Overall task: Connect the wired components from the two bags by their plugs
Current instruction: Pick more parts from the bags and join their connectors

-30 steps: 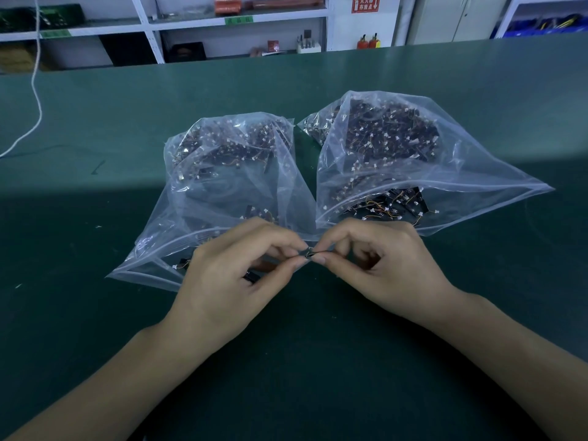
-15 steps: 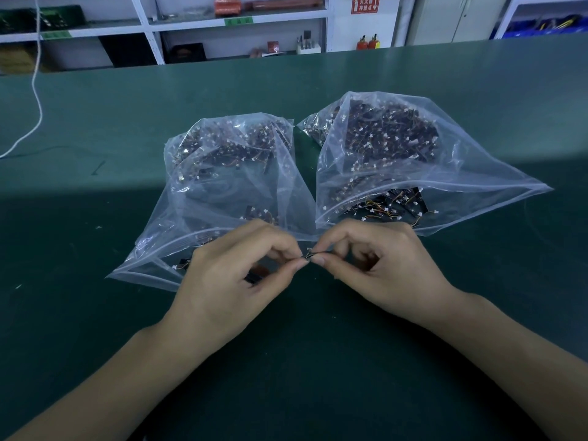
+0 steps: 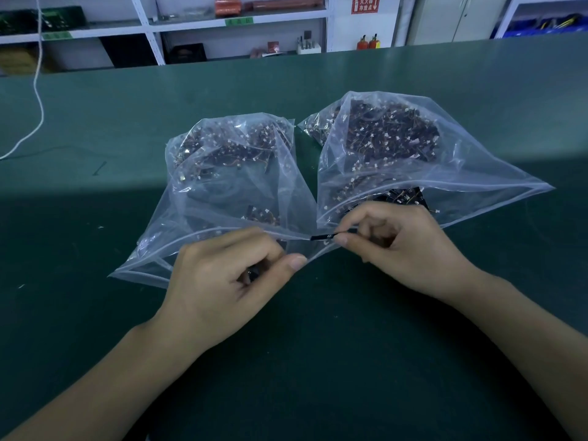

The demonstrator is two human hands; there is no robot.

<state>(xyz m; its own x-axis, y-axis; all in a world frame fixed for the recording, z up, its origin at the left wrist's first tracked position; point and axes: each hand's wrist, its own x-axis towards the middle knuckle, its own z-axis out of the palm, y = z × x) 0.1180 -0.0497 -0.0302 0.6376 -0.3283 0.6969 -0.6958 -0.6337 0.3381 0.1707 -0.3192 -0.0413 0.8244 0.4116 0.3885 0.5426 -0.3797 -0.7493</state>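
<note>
Two clear plastic bags lie open toward me on the green table, the left bag (image 3: 222, 186) and the right bag (image 3: 397, 154), each filled with small dark wired components with white plugs. My right hand (image 3: 404, 246) pinches a small black wired component (image 3: 323, 237) between thumb and forefinger, its dark end sticking out to the left. My left hand (image 3: 232, 281) sits just below and left of it, fingers curled around another small dark part (image 3: 251, 276) that is mostly hidden in the palm. The two hands are a short gap apart.
The green table (image 3: 95, 313) stretches all around the bags. A white cable (image 3: 36, 90) hangs down at the far left. Shelving with boxes and small items stands behind the table's far edge.
The hands were pressed together fingertip to fingertip over one small part. Now they have drawn apart: the right hand has shifted right and up with the black component, the left a little down.
</note>
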